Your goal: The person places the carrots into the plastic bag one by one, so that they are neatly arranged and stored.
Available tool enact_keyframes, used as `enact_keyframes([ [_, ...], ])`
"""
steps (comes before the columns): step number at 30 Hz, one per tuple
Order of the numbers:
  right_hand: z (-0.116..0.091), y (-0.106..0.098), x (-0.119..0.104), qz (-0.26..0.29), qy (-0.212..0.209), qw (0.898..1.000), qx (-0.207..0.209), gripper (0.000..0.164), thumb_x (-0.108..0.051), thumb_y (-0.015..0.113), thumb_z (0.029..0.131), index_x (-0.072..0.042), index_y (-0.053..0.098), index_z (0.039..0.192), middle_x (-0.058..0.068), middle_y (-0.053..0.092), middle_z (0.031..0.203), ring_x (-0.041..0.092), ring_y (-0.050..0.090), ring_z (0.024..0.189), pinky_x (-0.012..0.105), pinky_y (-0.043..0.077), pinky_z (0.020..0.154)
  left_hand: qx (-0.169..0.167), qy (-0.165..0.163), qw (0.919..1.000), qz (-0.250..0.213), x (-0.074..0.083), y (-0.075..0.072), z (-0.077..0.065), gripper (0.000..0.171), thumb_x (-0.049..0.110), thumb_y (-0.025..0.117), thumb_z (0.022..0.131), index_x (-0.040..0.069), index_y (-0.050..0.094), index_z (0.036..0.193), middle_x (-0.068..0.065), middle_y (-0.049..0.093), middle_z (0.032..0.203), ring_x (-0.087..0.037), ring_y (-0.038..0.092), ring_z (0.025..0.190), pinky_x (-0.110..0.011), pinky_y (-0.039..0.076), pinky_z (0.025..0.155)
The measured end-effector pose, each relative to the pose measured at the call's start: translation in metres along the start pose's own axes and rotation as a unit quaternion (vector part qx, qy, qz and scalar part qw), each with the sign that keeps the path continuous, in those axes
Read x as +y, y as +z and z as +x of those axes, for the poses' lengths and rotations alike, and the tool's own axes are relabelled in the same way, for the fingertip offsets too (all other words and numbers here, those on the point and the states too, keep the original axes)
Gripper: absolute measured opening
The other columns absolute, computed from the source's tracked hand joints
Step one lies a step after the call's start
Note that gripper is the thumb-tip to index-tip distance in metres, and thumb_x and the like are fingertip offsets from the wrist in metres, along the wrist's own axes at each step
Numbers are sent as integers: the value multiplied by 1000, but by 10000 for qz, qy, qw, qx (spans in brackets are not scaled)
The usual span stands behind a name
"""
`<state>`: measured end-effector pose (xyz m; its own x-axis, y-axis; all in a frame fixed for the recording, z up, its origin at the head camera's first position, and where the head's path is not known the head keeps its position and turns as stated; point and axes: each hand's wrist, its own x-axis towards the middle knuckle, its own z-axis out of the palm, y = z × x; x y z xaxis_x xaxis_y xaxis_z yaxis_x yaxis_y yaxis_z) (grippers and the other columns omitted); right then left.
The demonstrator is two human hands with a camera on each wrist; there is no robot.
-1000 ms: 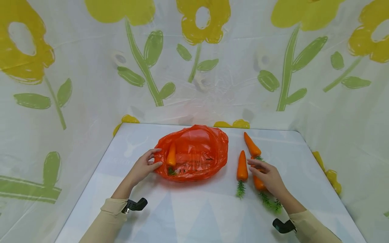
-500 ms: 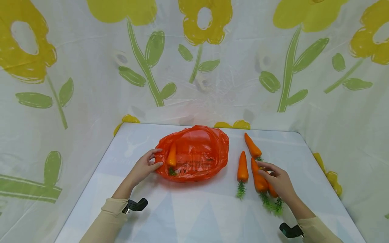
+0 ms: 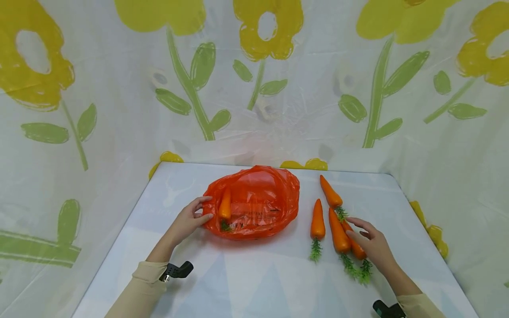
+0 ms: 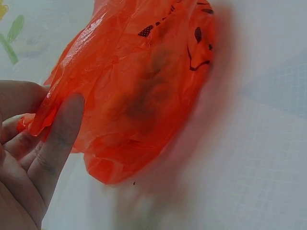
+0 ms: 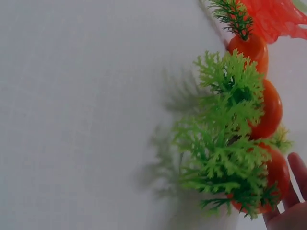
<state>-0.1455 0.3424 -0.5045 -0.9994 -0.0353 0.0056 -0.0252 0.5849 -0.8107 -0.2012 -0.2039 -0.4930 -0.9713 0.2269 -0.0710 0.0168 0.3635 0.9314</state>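
A red plastic bag [image 3: 254, 221] lies with its mouth spread, and one toy carrot [image 3: 225, 205] with a green top is inside it. My left hand [image 3: 188, 223] pinches the left edge of the bag between thumb and fingers; the left wrist view shows the film [image 4: 129, 96] bunched there. To the right of the bag lie several more orange carrots. My right hand [image 3: 371, 243] is over the rightmost carrot [image 3: 355, 243], fingers slightly bent and spread beside it. In the right wrist view, fingertips reach past this carrot [image 5: 276, 179]; no grip on it is visible.
Left of that carrot lies another carrot [image 3: 339, 234], with a separate carrot [image 3: 317, 221] nearer the bag and one carrot [image 3: 331, 192] farther back. All lie on a pale table [image 3: 254, 278]. A flower-printed curtain [image 3: 302, 123] surrounds the table's back and sides.
My right hand has moved right and slightly towards me, from above the middle carrots to the rightmost one. My left hand keeps its place on the bag, and the carrots look unmoved.
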Motion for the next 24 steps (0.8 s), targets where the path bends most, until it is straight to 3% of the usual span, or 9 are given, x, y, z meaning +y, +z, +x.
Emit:
enact_keyframes([
  [9,-2,-2,13,248,544,9979,-244,57,-43,60,102,-9,52,148,16,45,154,37,40,138,4,38,87,-26,55,10000,-40,-3,0,1,55,17,69,98,11,46,148,-26,49,145,-31,70,102,-35,61,83],
  [14,-5,-2,19,119,781,9962,-357,60,-47,61,101,-11,53,148,16,49,151,23,48,131,8,42,88,-60,82,9999,-101,-5,1,1,56,17,70,98,11,46,148,-26,49,145,-30,70,100,-34,61,83],
  [17,-7,-2,20,6,818,9957,-429,60,-46,62,101,-9,53,147,17,50,150,22,50,128,20,48,95,-52,58,9999,-117,-6,1,1,56,17,70,98,11,46,148,-26,49,145,-29,70,99,-34,61,82],
  [21,-8,-3,21,45,923,9938,-615,63,-44,63,101,-5,51,148,20,47,153,36,46,135,45,49,105,-26,56,9999,-112,-6,1,1,55,18,70,98,12,46,147,-25,49,145,-30,70,100,-34,61,83],
  [24,-7,-5,22,42,959,9924,-766,63,-41,63,101,-4,48,150,23,43,155,42,43,137,52,48,104,-16,64,9999,-88,-6,1,0,55,19,70,98,12,47,147,-25,49,146,-30,70,101,-35,61,83],
])
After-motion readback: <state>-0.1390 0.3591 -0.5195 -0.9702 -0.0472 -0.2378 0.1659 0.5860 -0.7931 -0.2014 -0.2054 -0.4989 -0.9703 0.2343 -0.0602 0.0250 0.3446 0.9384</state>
